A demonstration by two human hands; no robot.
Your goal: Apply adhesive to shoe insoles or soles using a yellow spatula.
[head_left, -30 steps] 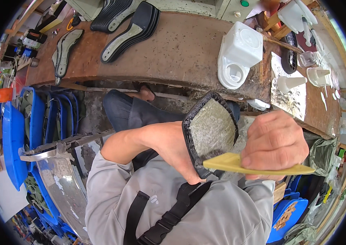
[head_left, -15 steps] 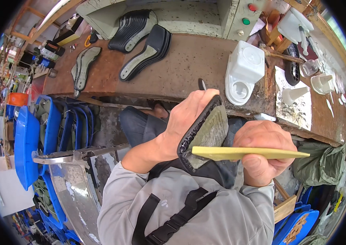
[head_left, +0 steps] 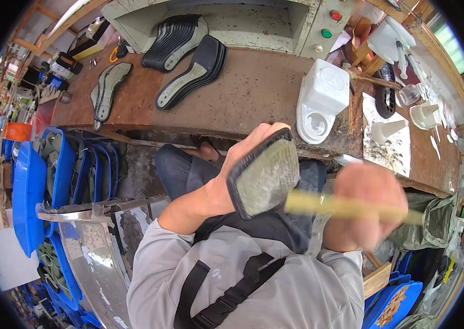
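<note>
My left hand (head_left: 225, 178) grips a black-edged shoe sole (head_left: 262, 178) from its left side, its grey-green face turned up and toward the right. In my right hand (head_left: 370, 200), smeared by motion, is a flat yellow strip (head_left: 311, 203). The strip's left end lies close to the sole's lower right edge; whether they touch cannot be made out. Both hands are over my lap, in front of the bench (head_left: 243, 104). More soles lie on the bench: a thick stack (head_left: 180, 41), a smaller stack (head_left: 199, 74) and a few at the left (head_left: 110, 90).
A white plastic container (head_left: 326, 90) stands near the bench's front edge. Right of it are a hammer (head_left: 371, 79), a stained paper sheet (head_left: 399, 151) and a white cone (head_left: 390, 130). Blue trays (head_left: 28, 197) stand at my left, beside a metal-edged stand (head_left: 87, 247).
The sole has turned so its grey-green face shows more fully. My right hand and the strip have moved slightly right, away from the sole's face, and are now blurred.
</note>
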